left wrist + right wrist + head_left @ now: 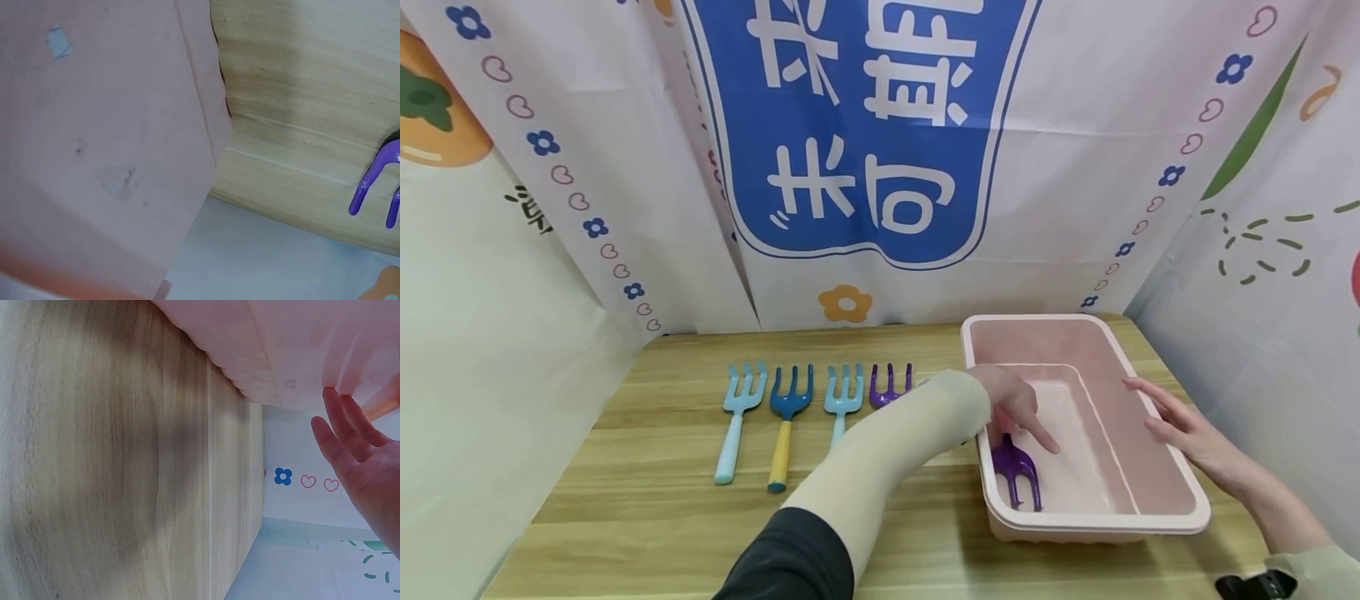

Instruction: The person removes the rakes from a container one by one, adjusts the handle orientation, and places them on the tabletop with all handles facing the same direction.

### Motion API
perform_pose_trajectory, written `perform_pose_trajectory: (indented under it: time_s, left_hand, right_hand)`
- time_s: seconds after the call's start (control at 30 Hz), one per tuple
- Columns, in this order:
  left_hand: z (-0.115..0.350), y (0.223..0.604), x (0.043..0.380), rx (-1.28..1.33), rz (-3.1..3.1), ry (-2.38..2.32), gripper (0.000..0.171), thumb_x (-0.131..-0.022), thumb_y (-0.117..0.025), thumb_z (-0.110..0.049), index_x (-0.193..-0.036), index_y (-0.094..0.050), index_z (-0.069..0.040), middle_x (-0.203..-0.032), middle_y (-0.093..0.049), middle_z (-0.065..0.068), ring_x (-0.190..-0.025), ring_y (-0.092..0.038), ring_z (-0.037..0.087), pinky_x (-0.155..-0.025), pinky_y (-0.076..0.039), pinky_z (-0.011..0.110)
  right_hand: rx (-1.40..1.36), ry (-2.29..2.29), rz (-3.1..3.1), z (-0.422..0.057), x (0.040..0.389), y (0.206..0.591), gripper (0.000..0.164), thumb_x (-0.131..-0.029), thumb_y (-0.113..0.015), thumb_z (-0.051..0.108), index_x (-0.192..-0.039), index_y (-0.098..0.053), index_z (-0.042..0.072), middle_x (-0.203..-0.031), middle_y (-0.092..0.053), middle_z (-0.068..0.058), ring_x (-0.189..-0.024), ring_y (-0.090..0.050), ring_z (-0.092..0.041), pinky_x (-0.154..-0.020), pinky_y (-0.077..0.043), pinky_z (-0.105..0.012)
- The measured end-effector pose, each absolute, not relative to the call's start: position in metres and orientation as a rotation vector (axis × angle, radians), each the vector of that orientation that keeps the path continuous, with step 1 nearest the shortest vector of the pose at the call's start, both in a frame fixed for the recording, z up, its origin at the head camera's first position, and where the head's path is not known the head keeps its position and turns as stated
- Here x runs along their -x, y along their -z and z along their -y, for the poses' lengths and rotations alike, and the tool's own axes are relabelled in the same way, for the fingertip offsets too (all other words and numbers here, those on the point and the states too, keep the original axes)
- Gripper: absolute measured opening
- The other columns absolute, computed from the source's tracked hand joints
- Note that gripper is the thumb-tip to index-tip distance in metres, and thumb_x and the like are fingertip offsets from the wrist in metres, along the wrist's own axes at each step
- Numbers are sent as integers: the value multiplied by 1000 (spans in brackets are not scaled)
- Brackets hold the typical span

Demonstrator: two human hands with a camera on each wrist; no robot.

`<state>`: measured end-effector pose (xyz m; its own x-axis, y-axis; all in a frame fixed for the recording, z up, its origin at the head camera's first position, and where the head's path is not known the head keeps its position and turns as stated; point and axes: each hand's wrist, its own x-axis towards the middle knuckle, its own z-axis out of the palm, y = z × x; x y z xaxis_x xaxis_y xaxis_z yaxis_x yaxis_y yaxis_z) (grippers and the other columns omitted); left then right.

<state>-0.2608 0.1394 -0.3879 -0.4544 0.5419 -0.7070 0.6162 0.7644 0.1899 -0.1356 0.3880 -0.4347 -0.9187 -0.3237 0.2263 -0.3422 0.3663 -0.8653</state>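
Note:
My left hand [1017, 402] reaches over the left side of a pink plastic bin [1093, 523], one finger stretched out above its floor. Beneath it, along the inner left wall, is a purple hand fork [1015, 463], tines toward me; its upper end runs in under the hand, which grips it there. Most of that grip is hidden. My right hand [1187, 433] touches the bin's right side, fingertips at the rim. The right wrist view shows this hand [359, 447] with straight fingers against the outer wall.
Left of the bin, a light blue fork [737, 417], a dark blue fork with a yellow handle [782, 454], another light blue fork [844, 400] and a purple one [890, 387] lie in a row on the wooden table [647, 467]. My left forearm covers part of the row. A printed curtain [1060, 192] stands behind.

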Motion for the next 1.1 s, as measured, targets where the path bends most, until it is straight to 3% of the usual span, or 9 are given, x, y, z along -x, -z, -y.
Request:
perform_pose_trajectory:
  time_s: [0.13, 0.23, 0.47, 0.63, 0.77, 0.87, 1.03, 1.1]
  left_hand:
    - [-137, 385, 260, -755, -2158, 118, 60, -76, -63, -72, -71, -49, -14, -66, -47, -4, -51, -49, 7, -52, -38, 21]
    - [-134, 382, 261, -658, -2169, 99, 65, -73, -68, -70, -61, -41, -12, -56, -42, -2, -41, -42, 8, -45, -35, 22]
    - [-125, 372, 256, -488, -2178, 37, 60, -73, -72, -66, -66, -46, -11, -51, -48, -2, -40, -48, 8, -45, -41, 21]
    - [-126, 369, 251, -379, -2197, -23, 60, -72, -73, -65, -67, -53, -9, -50, -41, -2, -37, -40, 7, -39, -33, 21]
    - [-128, 372, 252, -377, -2209, -11, 60, -72, -72, -67, -82, -64, -8, -53, -44, -2, -39, -44, 7, -40, -36, 21]
    - [-127, 373, 253, -418, -2230, 20, 67, -71, -71, -69, -98, -69, -8, -63, -58, -2, -47, -57, 8, -46, -45, 22]
    - [-126, 370, 259, -616, -2216, 114, 66, -69, -74, -68, -96, -72, -8, -88, -73, -1, -54, -63, 7, -54, -48, 20]
    - [-126, 368, 262, -755, -2214, 194, 63, -69, -74, -67, -92, -74, -9, -89, -74, -2, -55, -63, 4, -57, -47, 19]
  right_hand:
    - [-633, -1644, 2574, -388, 135, 434, 57, -101, -39, -4, -154, -29, 16, -146, -34, 24, -122, -34, 11, -86, -36, -11]
    - [-631, -1643, 2571, -386, 135, 434, 56, -102, -39, -3, -153, -29, 16, -145, -34, 25, -121, -35, 11, -85, -36, -10]
    - [-639, -1636, 2566, -382, 136, 434, 54, -101, -40, -4, -152, -29, 10, -142, -35, 29, -118, -38, 10, -83, -39, -12]
    - [-628, -1631, 2568, -381, 136, 435, 54, -101, -40, -3, -152, -30, 12, -142, -35, 30, -118, -38, 11, -83, -39, -12]
    - [-640, -1644, 2558, -381, 135, 436, 55, -101, -40, -4, -153, -29, 11, -142, -35, 29, -119, -37, 11, -83, -39, -12]
    - [-635, -1641, 2563, -381, 135, 436, 54, -101, -40, -4, -152, -28, 9, -142, -35, 29, -119, -37, 11, -83, -39, -12]
    - [-624, -1635, 2575, -382, 136, 435, 54, -101, -40, -3, -153, -29, 11, -142, -34, 30, -119, -37, 11, -83, -39, -13]
    - [-617, -1632, 2577, -382, 135, 434, 55, -101, -40, -3, -153, -29, 12, -142, -35, 30, -119, -36, 11, -83, -39, -13]
